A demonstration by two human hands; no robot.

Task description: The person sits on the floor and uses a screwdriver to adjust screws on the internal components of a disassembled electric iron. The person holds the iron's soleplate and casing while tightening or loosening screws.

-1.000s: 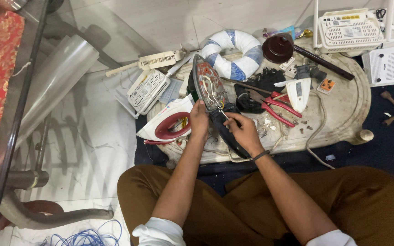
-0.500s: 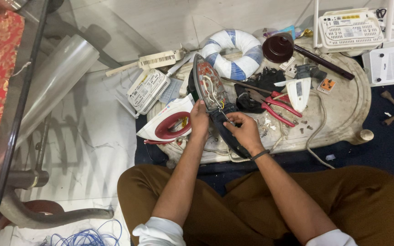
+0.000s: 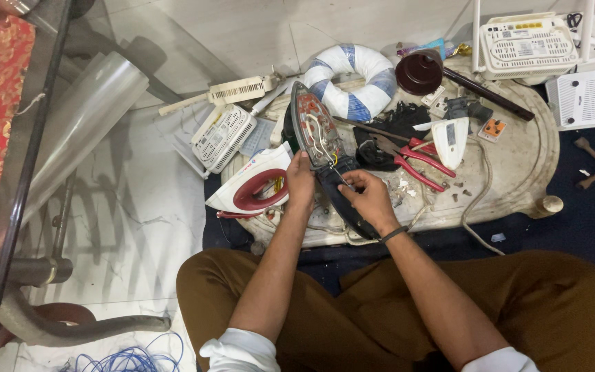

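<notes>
An opened clothes iron base [image 3: 317,132] stands tilted on its edge on a worn white low table [image 3: 518,165], its wiring and red inner plate exposed. My left hand [image 3: 300,180] grips the base's lower left edge. My right hand [image 3: 368,195] pinches a thin tool or wire end at the base's lower wiring, resting over the dark sole plate [image 3: 344,203]. The iron's white and maroon upper shell [image 3: 251,187] lies just left of my left hand.
Red-handled pliers [image 3: 414,157], a white plastic cover [image 3: 447,140], a blue-and-white ring [image 3: 352,83], a maroon cup [image 3: 419,71] and small screws lie on the table. White routers [image 3: 526,43] sit at back right. A glass table edge [image 3: 15,186] stands left; blue wire [image 3: 129,358] lies below.
</notes>
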